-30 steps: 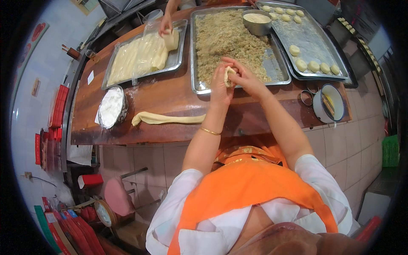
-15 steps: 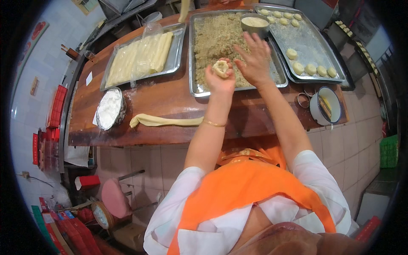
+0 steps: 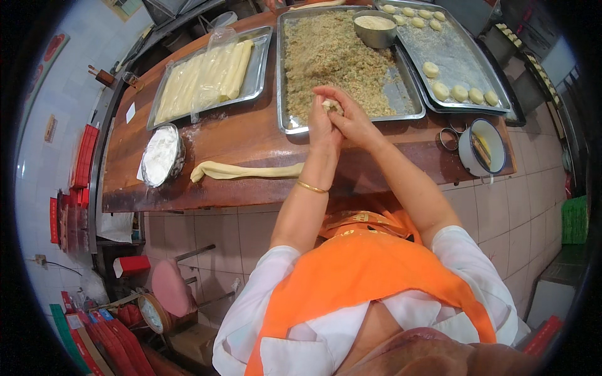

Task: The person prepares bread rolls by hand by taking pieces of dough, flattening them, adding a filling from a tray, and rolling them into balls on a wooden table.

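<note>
A small filled dough ball (image 3: 332, 105) sits between my hands, mostly covered by fingers. My left hand (image 3: 320, 128) cups it from below and the left. Over its far side curl the fingers of my right hand (image 3: 355, 121), closed around it. Both hands are above the near edge of a large metal tray (image 3: 395, 94) heaped with crumbly tan filling (image 3: 332, 53). On the wooden table (image 3: 251, 141), left of my wrists, lies a long rope of dough (image 3: 244, 170).
A bowl of pale crumbs (image 3: 374, 31) stands in the filling tray. Right is a tray of round dough pieces (image 3: 459, 94), with an enamel pot (image 3: 467, 156) and metal rings (image 3: 449, 139) nearer. Left are plastic-covered dough strips (image 3: 204, 81) and a bowl of white flour (image 3: 160, 153).
My right hand has come down from over the filling and closed around the dough ball. A dough length raised at the far edge now lies lower, beside the tray.
</note>
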The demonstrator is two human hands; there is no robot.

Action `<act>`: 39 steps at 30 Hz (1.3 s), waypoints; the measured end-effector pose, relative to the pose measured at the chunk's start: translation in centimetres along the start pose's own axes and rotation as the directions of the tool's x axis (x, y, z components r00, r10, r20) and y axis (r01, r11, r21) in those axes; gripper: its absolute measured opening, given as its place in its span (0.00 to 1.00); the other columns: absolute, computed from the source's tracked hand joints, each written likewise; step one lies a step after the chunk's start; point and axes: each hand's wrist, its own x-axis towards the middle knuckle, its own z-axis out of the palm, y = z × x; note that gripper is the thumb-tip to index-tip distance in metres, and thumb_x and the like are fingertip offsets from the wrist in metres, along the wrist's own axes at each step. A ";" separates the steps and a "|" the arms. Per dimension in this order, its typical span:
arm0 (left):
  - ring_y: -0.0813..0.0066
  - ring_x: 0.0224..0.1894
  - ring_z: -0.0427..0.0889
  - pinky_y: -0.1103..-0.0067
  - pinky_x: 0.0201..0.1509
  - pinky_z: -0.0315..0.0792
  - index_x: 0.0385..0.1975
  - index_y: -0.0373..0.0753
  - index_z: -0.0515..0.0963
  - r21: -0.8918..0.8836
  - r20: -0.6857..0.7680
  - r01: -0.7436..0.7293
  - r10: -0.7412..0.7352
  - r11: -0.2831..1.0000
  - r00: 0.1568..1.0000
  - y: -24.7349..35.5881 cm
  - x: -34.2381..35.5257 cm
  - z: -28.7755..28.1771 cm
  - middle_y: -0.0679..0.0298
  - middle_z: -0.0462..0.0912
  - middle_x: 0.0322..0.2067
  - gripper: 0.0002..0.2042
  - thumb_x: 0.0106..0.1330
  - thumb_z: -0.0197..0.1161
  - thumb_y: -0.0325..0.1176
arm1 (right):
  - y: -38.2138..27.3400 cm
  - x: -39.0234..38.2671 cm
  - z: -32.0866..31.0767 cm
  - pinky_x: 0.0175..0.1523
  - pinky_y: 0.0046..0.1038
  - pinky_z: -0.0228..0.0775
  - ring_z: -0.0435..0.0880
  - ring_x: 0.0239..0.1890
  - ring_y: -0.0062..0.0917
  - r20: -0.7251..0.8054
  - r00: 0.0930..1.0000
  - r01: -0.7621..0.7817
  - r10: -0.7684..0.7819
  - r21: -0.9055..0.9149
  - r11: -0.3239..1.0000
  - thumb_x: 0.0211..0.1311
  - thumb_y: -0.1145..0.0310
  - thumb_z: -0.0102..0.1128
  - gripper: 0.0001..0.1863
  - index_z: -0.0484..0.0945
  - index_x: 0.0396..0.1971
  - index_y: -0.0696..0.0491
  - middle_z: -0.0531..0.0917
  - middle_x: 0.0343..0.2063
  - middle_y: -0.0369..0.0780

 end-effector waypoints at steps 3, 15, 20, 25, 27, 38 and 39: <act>0.70 0.47 0.81 0.71 0.52 0.78 0.47 0.41 0.75 -0.055 0.148 0.050 -0.041 0.997 0.988 1.1 -0.2 0.6 0.63 0.81 0.43 0.15 0.77 0.49 0.45 | -0.6 0.4 -0.7 0.69 0.29 0.59 0.71 0.64 0.29 0.055 0.985 -0.169 0.160 0.391 0.905 0.58 0.78 0.52 0.32 0.67 0.66 0.53 0.74 0.59 0.41; 0.81 0.31 0.77 0.84 0.32 0.73 0.52 0.42 0.71 0.284 0.214 -0.074 0.012 0.956 0.977 2.8 -5.0 0.7 0.68 0.77 0.36 0.21 0.74 0.54 0.54 | -2.5 -2.2 -1.5 0.62 0.32 0.67 0.67 0.67 0.30 0.182 0.983 0.041 -0.028 -0.069 0.997 0.54 0.66 0.66 0.39 0.63 0.68 0.47 0.70 0.63 0.43; 0.69 0.61 0.74 0.71 0.61 0.73 0.66 0.44 0.62 0.185 0.323 0.180 -0.233 0.966 0.917 2.7 -7.0 1.4 0.63 0.72 0.58 0.25 0.80 0.36 0.54 | -3.9 -2.1 -2.0 0.72 0.38 0.54 0.62 0.72 0.38 0.150 0.975 0.206 -0.161 -0.365 0.908 0.56 0.63 0.66 0.36 0.66 0.65 0.51 0.72 0.62 0.45; 0.71 0.61 0.73 0.71 0.61 0.72 0.67 0.48 0.59 0.243 0.305 0.152 -0.225 0.958 0.925 0.8 -6.2 0.0 0.65 0.70 0.60 0.24 0.79 0.38 0.54 | -3.8 -2.6 -1.5 0.68 0.40 0.61 0.72 0.66 0.38 0.051 0.995 0.102 -0.091 -0.275 0.956 0.62 0.62 0.64 0.28 0.71 0.61 0.52 0.81 0.53 0.44; 0.72 0.60 0.73 0.72 0.60 0.73 0.66 0.49 0.60 0.251 0.287 0.104 -0.177 0.962 0.941 0.2 -6.6 0.7 0.66 0.70 0.59 0.24 0.79 0.39 0.55 | -4.5 -2.9 0.0 0.59 0.37 0.69 0.79 0.54 0.41 -0.100 0.984 0.112 -0.145 -0.281 0.953 0.68 0.62 0.56 0.18 0.77 0.53 0.54 0.83 0.47 0.47; 0.75 0.52 0.77 0.76 0.53 0.76 0.60 0.44 0.66 0.272 0.171 0.116 -0.167 0.955 0.971 0.8 -9.8 3.4 0.67 0.76 0.52 0.23 0.77 0.47 0.53 | -4.5 -3.1 -1.1 0.61 0.30 0.70 0.80 0.56 0.28 -0.048 0.996 0.074 -0.080 -0.110 0.991 0.73 0.52 0.54 0.32 0.63 0.68 0.56 0.84 0.49 0.44; 0.78 0.45 0.76 0.79 0.45 0.73 0.58 0.45 0.67 0.327 0.201 0.101 -0.173 0.940 0.964 0.6 -9.4 3.2 0.68 0.77 0.48 0.22 0.77 0.45 0.55 | -5.1 -3.4 -0.8 0.61 0.30 0.69 0.80 0.56 0.28 -0.069 0.998 -0.017 0.015 -0.037 0.999 0.73 0.52 0.54 0.33 0.63 0.68 0.57 0.84 0.49 0.44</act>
